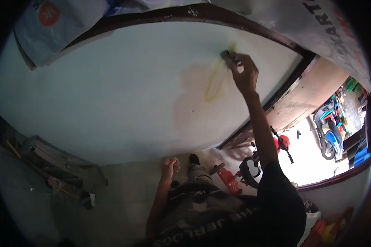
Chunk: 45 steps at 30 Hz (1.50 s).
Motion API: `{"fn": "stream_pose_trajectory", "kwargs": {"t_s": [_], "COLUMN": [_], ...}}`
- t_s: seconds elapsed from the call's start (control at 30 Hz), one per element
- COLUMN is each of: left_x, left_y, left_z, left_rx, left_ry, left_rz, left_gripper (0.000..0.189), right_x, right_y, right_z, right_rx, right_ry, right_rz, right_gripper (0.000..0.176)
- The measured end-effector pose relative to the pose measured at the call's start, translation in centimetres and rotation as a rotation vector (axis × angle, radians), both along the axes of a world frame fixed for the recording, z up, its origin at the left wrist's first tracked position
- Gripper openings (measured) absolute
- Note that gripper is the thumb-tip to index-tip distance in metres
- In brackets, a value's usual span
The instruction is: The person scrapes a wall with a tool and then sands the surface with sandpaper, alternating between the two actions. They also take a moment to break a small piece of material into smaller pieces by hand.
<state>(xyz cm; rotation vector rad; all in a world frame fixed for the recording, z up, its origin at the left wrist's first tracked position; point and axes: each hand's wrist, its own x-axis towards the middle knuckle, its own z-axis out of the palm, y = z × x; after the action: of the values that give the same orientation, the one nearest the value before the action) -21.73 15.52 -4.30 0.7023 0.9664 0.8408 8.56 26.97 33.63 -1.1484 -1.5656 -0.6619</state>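
My right hand [245, 74] is raised to a pale wall [132, 82], its fingers closed on a small dark cylindrical object [226, 54] whose exact kind I cannot make out. The object's end is at or close to the wall surface. A thin yellow line [212, 84] runs on the wall in a long loop, just below and left of the object. Low in front of my body, my left hand [170, 166] is curled into a loose fist, apart from the wall, with nothing visible in it.
Plastic bags [62, 29] hang over a dark wooden beam [185, 16] above. A red and black ride-on toy [231, 179] stands by my feet. On the right, a bright doorway shows a blue scooter [332, 140]. A folded metal frame [49, 156] is at left.
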Motion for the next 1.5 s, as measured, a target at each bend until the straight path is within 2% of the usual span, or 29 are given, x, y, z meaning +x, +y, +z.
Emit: {"fn": "stream_pose_trajectory", "kwargs": {"t_s": [0.07,0.1,0.13,0.23,0.3,0.37,0.43,0.5,0.57,0.63,0.7,0.77,0.8,0.83,0.9,0.97,1.03,1.1,1.2,1.23,1.3,1.37,1.43,1.5], "left_x": [-0.2,-0.1,0.2,0.6,0.6,1.1,2.0,2.7,3.0,3.1,3.2,3.4,3.6,3.6,3.7,3.8,3.8,3.9,3.8,3.8,3.8,3.7,4.2,4.2], "left_y": [0.3,0.0,-0.3,-0.8,-0.9,-1.2,-1.6,-1.6,-1.7,-1.8,-1.8,-1.7,-1.7,-1.5,-0.9,-0.8,-0.7,-0.9,-1.6,-1.7,-1.7,-1.9,-1.6,-2.1], "left_z": [1.3,1.5,1.9,2.2,2.5,3.1,3.7,3.8,3.8,3.6,3.5,3.5,3.5,3.5,3.7,3.9,3.4,3.3,3.8,3.9,3.9,3.5,3.6,3.4], "left_rx": [-0.039,-0.043,-0.039,-0.055,-0.074,-0.099,-0.075,-0.041,-0.033,-0.046,-0.063,-0.038,-0.039,-0.036,-0.021,-0.02,-0.027,-0.048,-0.035,-0.039,-0.053,-0.018,-0.014,-0.023], "left_ry": [-0.021,-0.021,-0.01,0.031,0.065,0.112,0.104,0.106,0.082,0.074,0.059,0.083,0.077,0.053,0.016,0.002,-0.009,0.002,0.01,0.024,0.034,0.008,0.003,0.024], "left_rz": [-0.074,-0.076,-0.047,-0.019,-0.03,-0.043,-0.069,-0.096,-0.148,-0.153,-0.158,-0.152,-0.152,-0.141,-0.118,-0.092,-0.079,-0.076,-0.063,-0.071,-0.071,-0.073,-0.051,-0.049], "left_gripper": [0.022,0.022,0.021,0.022,0.023,0.025,0.026,0.026,0.027,0.027,0.027,0.026,0.026,0.026,0.026,0.028,0.029,0.03,0.031,0.031,0.031,0.031,0.031,0.031], "right_x": [0.0,-0.4,-0.7,-1.6,-0.9,-0.5,-0.4,-2.3,-2.0,-1.7,-1.4,-1.5,-1.8,-1.8,-1.5,-1.8,-3.9,-1.3,-0.9,-2.4,-1.7,-1.9,-0.7,-2.8], "right_y": [0.1,0.3,0.5,0.9,1.7,1.9,2.2,0.9,0.6,0.4,1.3,1.7,1.6,1.6,1.7,1.8,0.2,1.0,1.1,0.6,1.9,1.9,3.3,1.2], "right_z": [1.4,1.8,2.5,4.5,2.8,-0.7,-5.9,-7.3,-6.0,-2.3,2.4,5.8,6.1,5.1,0.1,-6.7,-7.5,-6.2,1.7,4.3,4.1,-0.8,-10.0,-14.0], "right_rx": [-0.006,0.046,0.1,0.087,0.126,-0.003,-0.068,-0.116,-0.152,-0.064,0.155,0.158,0.163,0.161,-0.002,-0.015,-0.099,-0.117,0.133,0.217,0.088,0.045,0.03,-0.16], "right_ry": [0.011,0.113,0.213,0.276,0.222,0.46,0.51,0.496,0.557,0.409,0.458,0.477,0.356,0.349,0.413,0.481,0.57,0.505,0.434,0.48,0.527,0.496,0.534,0.5], "right_rz": [0.02,0.053,0.089,0.039,0.023,0.019,0.055,0.042,0.091,-0.063,0.026,0.106,0.026,0.03,-0.251,-0.159,-0.004,-0.011,-0.093,0.037,0.141,-0.178,-0.068,-0.087], "right_gripper": [0.017,0.02,0.023,0.029,0.031,0.029,0.028,0.028,0.029,0.027,0.029,0.029,0.027,0.027,0.024,0.017,0.016,0.019,0.022,0.025,0.028,0.026,0.024,0.024]}}
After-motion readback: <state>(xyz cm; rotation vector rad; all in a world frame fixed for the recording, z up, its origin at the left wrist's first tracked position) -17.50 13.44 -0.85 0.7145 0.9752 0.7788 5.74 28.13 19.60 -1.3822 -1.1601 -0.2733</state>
